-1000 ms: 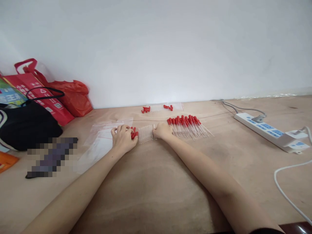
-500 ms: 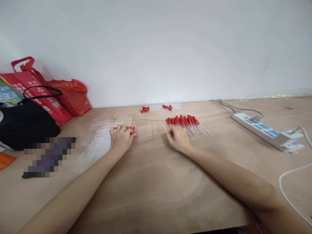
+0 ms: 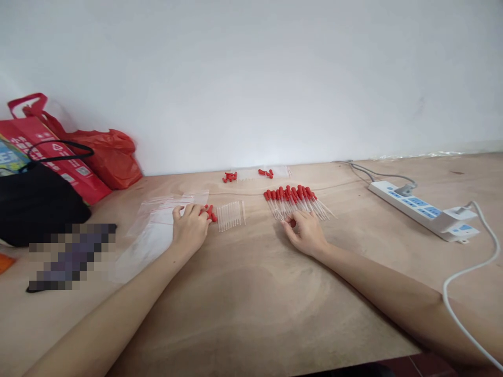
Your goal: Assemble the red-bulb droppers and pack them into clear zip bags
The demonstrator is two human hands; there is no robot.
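Note:
My left hand rests on the table at the right edge of clear plastic bags. Its bent fingers close on the small pile of red rubber bulbs; the fingertips are partly hidden. Just right of that pile lies a row of thin clear tubes. My right hand is curled, thumb against fingers, at the lower ends of a row of red-topped droppers. Whatever is in its pinch is too small to make out. The droppers lie side by side with red bulbs away from me.
Farther back, more red bulbs lie beside a bagged set of tubes. A white power strip with cables stands at right. A red bag, a black bag and a blurred dark object occupy the left.
My right hand has moved right and slightly nearer me, along the droppers' lower ends. The clear tube that stuck out from its fingers no longer shows. My left hand stays at the bulbs.

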